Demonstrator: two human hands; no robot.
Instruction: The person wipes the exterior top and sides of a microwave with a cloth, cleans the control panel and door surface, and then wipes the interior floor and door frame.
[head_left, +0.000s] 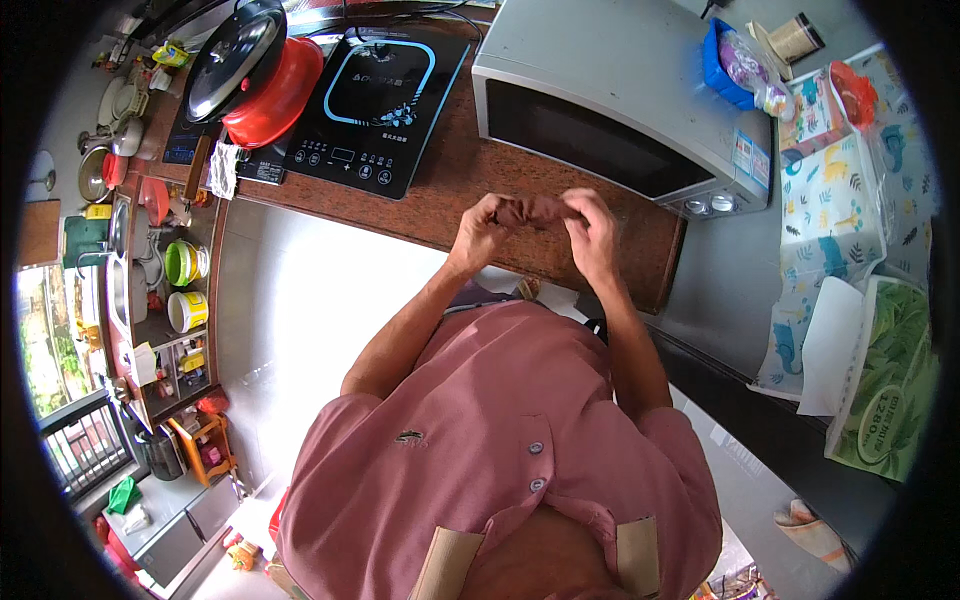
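Observation:
A crumpled dark brown cloth (534, 212) stretches between my two hands, in front of the microwave oven. My left hand (481, 231) grips its left end with bent fingers. At the other end my right hand (592, 229) pinches it between thumb and fingers. Both hands are over the reddish-brown countertop (472, 169), near its front edge. Just behind them stands the silver microwave oven (600, 97) with a dark door. A black induction cooktop (379, 112) lies to the left of my left hand.
A red pot (279, 105) with a black, glass-centred lid (232, 64) stands left of the cooktop. A blue basket (721, 67) sits on the microwave. Plastic buckets (187, 311) stand on the shelf at left. A green tissue pack (885, 382) lies at far right.

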